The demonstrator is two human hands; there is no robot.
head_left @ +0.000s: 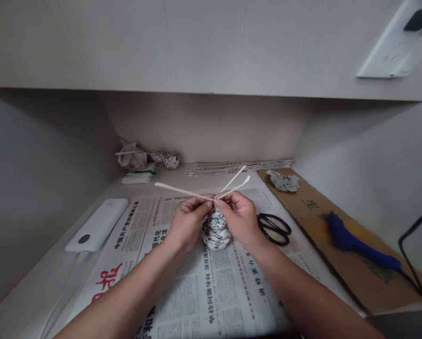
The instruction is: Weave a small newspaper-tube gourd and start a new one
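Between my two hands is a small woven piece (216,230) of rolled newspaper strips, rounded and bulging at its near end. Several white paper strips (179,189) stick out from its far end, one to the left and others to the upper right. My left hand (189,219) pinches the weave and the base of a strip between thumb and fingers. On the other side, my right hand (241,214) is closed around the same end, fingertips meeting the left ones. Just right of my right hand lie black-handled scissors (274,229), their blades hidden.
Newspaper (140,263) covers the desk. Left lies a white power bank (98,225) with a cable. At the back are rolled paper sticks (228,168), another woven piece (165,159) and a tissue pack (140,174). Right, cardboard (313,226) bears a blue glue gun (359,245) and crumpled paper (283,181).
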